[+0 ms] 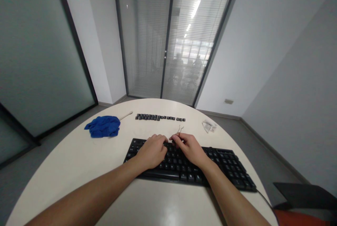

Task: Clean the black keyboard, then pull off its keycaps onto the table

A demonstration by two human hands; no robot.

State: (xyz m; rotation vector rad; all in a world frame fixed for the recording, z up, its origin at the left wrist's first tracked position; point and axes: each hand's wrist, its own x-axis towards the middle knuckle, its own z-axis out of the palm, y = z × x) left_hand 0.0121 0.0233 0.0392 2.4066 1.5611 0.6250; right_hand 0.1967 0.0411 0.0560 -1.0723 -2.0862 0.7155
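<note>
A black keyboard (pixel 163 174) lies across the table in front of me. My left hand (pixel 154 150) rests on its left half, fingers bent at the far edge and thumb curled in; the fingertips are partly hidden. Close beside it, my right hand (pixel 188 147) is closed in a pinch over the upper middle keys. A thin wire keycap puller (pixel 180 129) sticks out beyond its fingers, prongs pointing away from me. Whatever lies under the right fingertips is too small to tell. Past the hands, loose black keycaps (pixel 147 117) stand in rows.
To the left lies a crumpled blue cloth (pixel 104 126), with a pale thin-handled brush or stick (pixel 126 115) beside it. A clear crumpled plastic bag (pixel 209 126) is at the right. The keyboard cable (pixel 264 198) runs over the round table's (pixel 79 169) right edge, near a chair (pixel 305 196).
</note>
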